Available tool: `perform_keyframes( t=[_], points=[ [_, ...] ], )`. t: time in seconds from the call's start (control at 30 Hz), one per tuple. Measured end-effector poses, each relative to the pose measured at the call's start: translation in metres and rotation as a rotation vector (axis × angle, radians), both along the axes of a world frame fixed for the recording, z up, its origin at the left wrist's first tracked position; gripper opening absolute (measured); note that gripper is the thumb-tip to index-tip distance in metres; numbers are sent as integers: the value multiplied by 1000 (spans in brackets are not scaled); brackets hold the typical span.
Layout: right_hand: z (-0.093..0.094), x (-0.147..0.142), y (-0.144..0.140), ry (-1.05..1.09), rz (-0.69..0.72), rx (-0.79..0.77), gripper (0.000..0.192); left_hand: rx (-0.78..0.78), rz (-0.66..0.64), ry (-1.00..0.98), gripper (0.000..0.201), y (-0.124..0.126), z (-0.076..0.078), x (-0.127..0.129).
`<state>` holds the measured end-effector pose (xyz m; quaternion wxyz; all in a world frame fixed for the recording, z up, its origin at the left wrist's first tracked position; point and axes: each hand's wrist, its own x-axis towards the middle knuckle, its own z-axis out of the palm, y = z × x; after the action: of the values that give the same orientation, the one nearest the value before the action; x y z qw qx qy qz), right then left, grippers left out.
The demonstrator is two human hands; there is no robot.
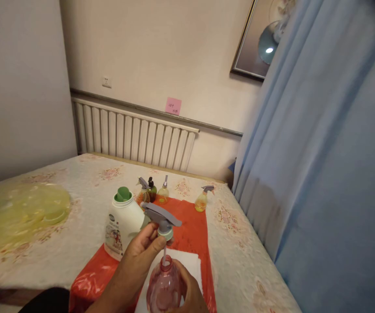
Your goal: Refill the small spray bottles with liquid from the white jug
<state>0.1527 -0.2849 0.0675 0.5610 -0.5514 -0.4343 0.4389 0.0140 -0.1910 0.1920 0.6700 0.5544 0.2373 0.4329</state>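
My left hand (147,243) pinches the collar of a grey trigger spray head (161,217). The head's thin dip tube reaches down into the neck of a pink see-through bottle (164,287); the head itself is raised clear of the neck. My right hand (190,289) grips that bottle from its right side and keeps it upright. Beyond my left wrist stands a large white jug (122,230), its mouth uncovered, with a green piece (123,194) in the opening. Under the bottle lies a white cloth or paper (192,265) on a red plastic sheet (187,226).
At the back stand several bottles: a yellow spray bottle (202,202), a clear spray bottle (163,193) and a dark green pump bottle (152,191) among them. A yellowish plastic bag (21,213) lies on the left. A blue curtain (288,152) hangs along the right edge.
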Motion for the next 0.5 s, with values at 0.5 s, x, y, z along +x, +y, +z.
perform_keyframes(
  t=[0.5],
  points=[
    [11, -1, -2, -16, 27, 52, 99, 149, -7, 64, 28, 1, 6, -9]
  ],
)
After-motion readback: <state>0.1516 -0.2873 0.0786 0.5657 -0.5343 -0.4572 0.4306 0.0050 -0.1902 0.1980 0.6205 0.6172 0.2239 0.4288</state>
